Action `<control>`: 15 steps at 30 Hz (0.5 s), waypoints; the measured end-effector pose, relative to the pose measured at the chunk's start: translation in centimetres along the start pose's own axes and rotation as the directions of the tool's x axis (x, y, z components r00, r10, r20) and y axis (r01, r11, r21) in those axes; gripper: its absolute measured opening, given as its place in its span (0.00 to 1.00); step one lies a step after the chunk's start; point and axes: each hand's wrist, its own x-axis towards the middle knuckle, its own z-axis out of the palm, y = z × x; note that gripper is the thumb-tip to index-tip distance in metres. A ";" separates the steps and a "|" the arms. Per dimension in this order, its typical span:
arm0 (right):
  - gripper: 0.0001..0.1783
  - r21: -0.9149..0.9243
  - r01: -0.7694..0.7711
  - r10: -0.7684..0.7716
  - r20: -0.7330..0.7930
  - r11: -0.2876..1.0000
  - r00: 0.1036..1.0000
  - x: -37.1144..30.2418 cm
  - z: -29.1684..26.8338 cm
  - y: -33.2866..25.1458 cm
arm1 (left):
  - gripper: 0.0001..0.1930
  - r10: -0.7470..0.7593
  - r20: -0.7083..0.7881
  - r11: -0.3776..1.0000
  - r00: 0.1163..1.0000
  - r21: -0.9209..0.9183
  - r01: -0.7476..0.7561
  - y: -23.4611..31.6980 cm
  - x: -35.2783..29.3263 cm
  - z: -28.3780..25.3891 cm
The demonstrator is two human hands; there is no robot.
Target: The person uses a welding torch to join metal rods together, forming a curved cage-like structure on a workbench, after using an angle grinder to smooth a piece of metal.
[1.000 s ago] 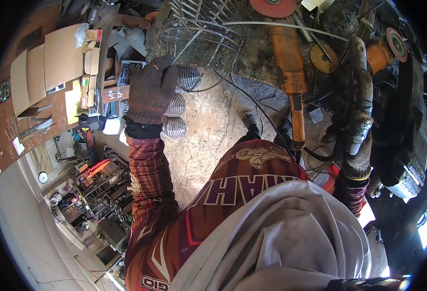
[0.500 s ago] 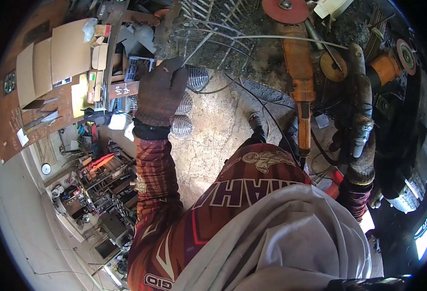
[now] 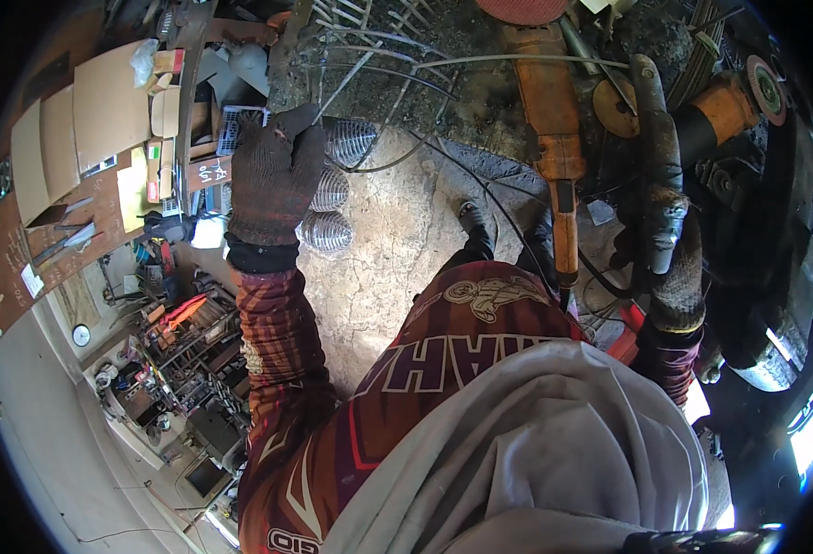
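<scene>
Knitted brown fabric covers the left hand (image 3: 273,175), which is stretched out ahead of the person and laid over a wire coil (image 3: 337,148), a springy cage of thin pale metal rings; its gloved fingers curl down around the top rings and grip them. More of the same coil shows just below that hand as two further ringed loops, lying on the cracked earthen floor (image 3: 397,231). Beyond the coil, further from the person, a tangle of bent metal rods (image 3: 370,46) spreads across the ground, touching or nearly touching the coil's upper end; the exact contact is hard to tell.

Well apart from the coil, off to its right, the right hand (image 3: 674,268) in a worn grey glove with a yellow cuff wraps around a dark cylindrical handle (image 3: 656,138) that rises away from it; the fingers are closed tight on it. Between the coil and that handle lies an orange angle grinder (image 3: 550,120), its body pointing toward the person, with a reddish disc at its far end. A second orange grinder (image 3: 734,97) sits right of the handle. A thin black cable (image 3: 480,185) runs from near the coil across the floor toward the first grinder.

Left of the coil, cardboard boxes (image 3: 83,120) and cluttered shelves fill the edge of the view
</scene>
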 end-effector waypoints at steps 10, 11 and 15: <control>0.22 0.083 -0.035 0.040 -0.057 0.996 0.998 0.1 0.3 0.5 | 0.10 -0.007 -0.027 1.000 1.000 -0.007 0.007 -0.3 0.1 -0.1; 0.25 0.080 -0.030 0.036 -0.077 0.996 0.996 0.2 0.2 0.7 | 0.10 -0.036 -0.030 0.999 0.999 -0.025 0.035 -0.5 -0.1 0.1; 0.23 -0.091 0.062 -0.067 -0.054 0.994 0.996 0.3 0.3 1.1 | 0.11 -0.016 -0.048 0.999 0.999 -0.030 0.015 -0.8 0.1 0.1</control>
